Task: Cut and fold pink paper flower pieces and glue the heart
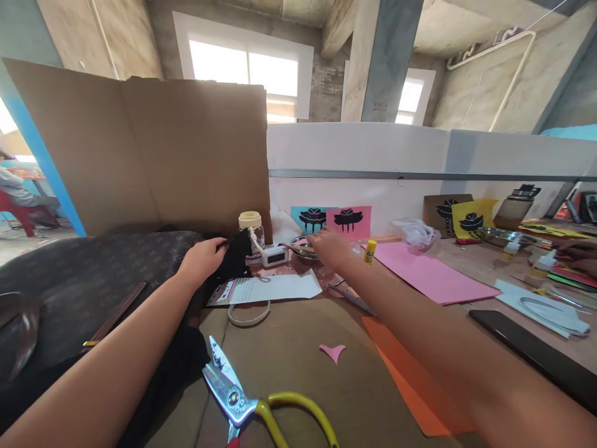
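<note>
My left hand [204, 260] reaches to the back left, its fingertips against a black cloth [236, 255] beside a jar with a cream lid [250, 221]. Farther right, my right hand [326, 244] is over the edge of a metal bowl [305, 251], fingers bent down; what they hold, if anything, is hidden. Between the hands sits a small white device [275, 256]. Nearer, a printed white sheet [280, 288] lies above a ring-shaped band [249, 321]. Scissors with yellow handles [237, 404] lie open on the cardboard [289, 354], left of a small pink cutout [333, 353].
A tall cardboard panel [200, 155] and a dark patterned bag [93, 267] stand at left. Pink paper [429, 274], orange paper [415, 379], a black phone [536, 354] and a glue stick [370, 251] lie at right. Another person's hand [583, 256] shows at the far right.
</note>
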{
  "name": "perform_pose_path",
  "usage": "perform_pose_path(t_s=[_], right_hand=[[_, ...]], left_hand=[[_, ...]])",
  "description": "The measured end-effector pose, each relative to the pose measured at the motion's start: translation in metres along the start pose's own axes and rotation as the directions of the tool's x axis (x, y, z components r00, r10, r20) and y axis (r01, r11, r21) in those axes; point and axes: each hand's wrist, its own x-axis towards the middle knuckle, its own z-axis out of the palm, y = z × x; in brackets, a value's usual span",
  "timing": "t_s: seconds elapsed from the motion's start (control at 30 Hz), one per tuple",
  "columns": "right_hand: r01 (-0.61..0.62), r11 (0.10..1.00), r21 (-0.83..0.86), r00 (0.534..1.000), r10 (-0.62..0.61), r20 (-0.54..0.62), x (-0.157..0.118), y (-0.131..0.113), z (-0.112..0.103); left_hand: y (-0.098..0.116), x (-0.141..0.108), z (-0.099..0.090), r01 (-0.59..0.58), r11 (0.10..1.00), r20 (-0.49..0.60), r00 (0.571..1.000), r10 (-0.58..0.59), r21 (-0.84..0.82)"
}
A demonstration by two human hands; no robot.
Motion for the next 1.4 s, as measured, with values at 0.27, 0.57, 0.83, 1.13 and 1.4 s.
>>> perform_pose_path(t_s=[0.27,0.57,0.83,1.13,1.4], right_hand=[[-0.107,0.93,0.351,0.988,0.058,0.147,-0.02,-0.009,-0.019],[-0.025,0.51,0.86,1.0,0.026,0.013,-0.024,-0.062,-0.028],[-0.108,-0.13,0.986,0.994,-0.015,0.107,-0.031,-0.066,-0.037],[-0.054,-0.405,0.913,0.989,0.107,0.105,-0.094,-0.039,-0.042],[0.034,-0.399,0.916,0.999,0.027,-0.025,-0.123,-0.021,-0.042]], left_hand=[[0.001,0.003,-0.022,-0.204,0.948,0.006,0.977,0.212,-0.245],[0.043,-0.009,-0.06,-0.213,0.796,-0.143,0.977,0.16,-0.567],[0.095,-0.036,-0.067,-0.305,0.65,-0.024,0.915,0.404,-0.696],[0.155,-0.084,-0.055,-0.447,0.547,-0.002,0.775,0.632,-0.708],[0.155,-0.082,-0.04,-0.183,0.506,0.1,0.871,0.481,-0.843]])
